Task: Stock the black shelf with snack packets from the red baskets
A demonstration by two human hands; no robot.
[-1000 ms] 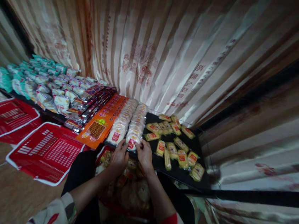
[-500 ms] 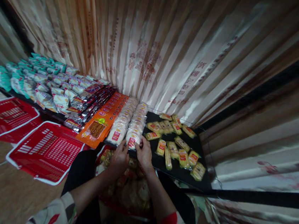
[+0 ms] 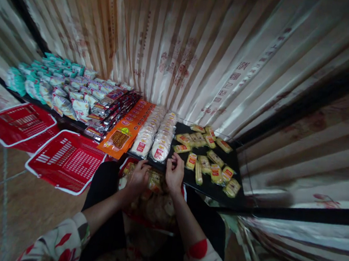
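Note:
Two rows of white round rice crackers in clear packets point(image 3: 161, 145) lie overlapped on a dark shelf point(image 3: 184, 179). My left hand point(image 3: 138, 179) is just below the front of these rows, over the basket in my lap, loosely bent with nothing visible in it. Beside the right row's front packet is my right hand point(image 3: 175, 172), its fingers curled but apart and holding nothing I can see. Beneath both hands, a red basket point(image 3: 128, 215) with a white rim holds several packaged snacks, partly hidden by my forearms.
Yellow snack packets point(image 3: 216, 174) lie scattered on the shelf's right part. To the left are orange snack bags point(image 3: 119, 137), dark red packets point(image 3: 114, 111) and white and teal bags point(image 3: 64, 81). Red baskets point(image 3: 65, 160) stand on the floor. A pleated curtain point(image 3: 213, 60) hangs behind.
Both hands have drawn back from the front packet of the right rice cracker row, which now lies fully in sight. The view has shifted slightly.

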